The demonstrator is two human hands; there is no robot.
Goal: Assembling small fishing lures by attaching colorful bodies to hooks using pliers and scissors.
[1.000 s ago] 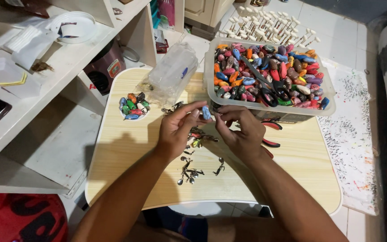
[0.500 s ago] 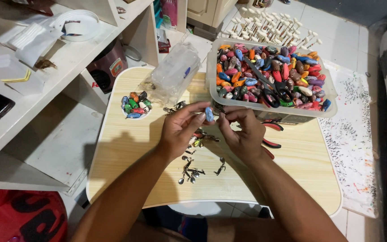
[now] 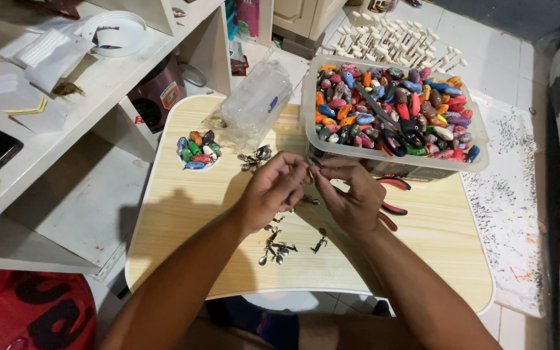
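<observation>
**Small metal fitting pinched between two hands**

Nearest the person, loose metal swivels and spoon blades (image 3: 277, 249) lie scattered on the pale wooden worktop (image 3: 183, 214). Just above them the left hand (image 3: 268, 193) and right hand (image 3: 351, 194) meet fingertip to fingertip, both closed narrow around a tiny metal fitting (image 3: 311, 174) held over the middle of the worktop; its exact form is too small to tell. It looks light, stiff and slick, easy to drop, so a pinch at its two ends seems the safest hold. Red-handled pliers (image 3: 393, 209) lie just right of the hands. Farther off sit a small dish of painted lure bodies (image 3: 198, 150), a clear plastic bag (image 3: 254, 104), and a clear bin (image 3: 393, 154) heaped with coloured lure bodies.
</observation>
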